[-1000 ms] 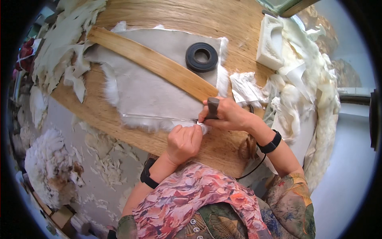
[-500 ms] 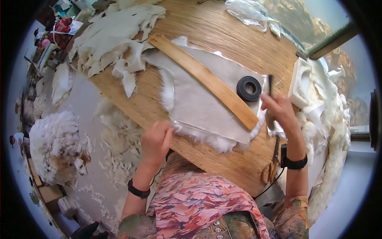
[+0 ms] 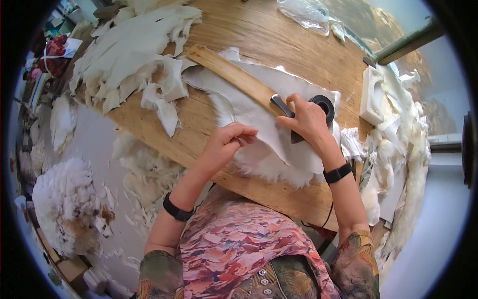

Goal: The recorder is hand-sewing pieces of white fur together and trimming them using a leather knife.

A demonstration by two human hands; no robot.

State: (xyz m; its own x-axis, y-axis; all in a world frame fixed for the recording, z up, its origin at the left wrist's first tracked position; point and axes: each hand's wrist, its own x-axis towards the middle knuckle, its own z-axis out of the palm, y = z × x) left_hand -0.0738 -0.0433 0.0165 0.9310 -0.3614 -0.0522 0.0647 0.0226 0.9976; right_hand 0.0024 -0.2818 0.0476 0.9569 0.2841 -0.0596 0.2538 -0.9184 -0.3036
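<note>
A pale hide piece (image 3: 279, 79) lies fur side down on the wooden table, white fur showing along its near and left edges. My left hand (image 3: 224, 147) has its fingers curled at the near left edge of the hide, which looks slightly raised there; the fingertips are partly hidden. In my right hand (image 3: 308, 117) is a knife (image 3: 283, 105) with a dark, metal-tipped upper end and a dark flat blade pointing down over the hide. A flat wooden strip (image 3: 234, 72) rests across the hide, its near end behind my right hand. Beside that hand sits a black tape roll (image 3: 323, 105).
Several pale skins (image 3: 134, 55) cover the table's far left. Clear plastic (image 3: 306, 14) lies at the back. On the right are a white foam block (image 3: 371, 97) and heaped white fur (image 3: 398, 149). A fluffy wool pile (image 3: 67, 204) stands on the floor at left.
My right hand has moved left with the knife, from the hide's right edge to over the strip's near end. My left hand has moved up and right onto the hide's edge, which now looks bent.
</note>
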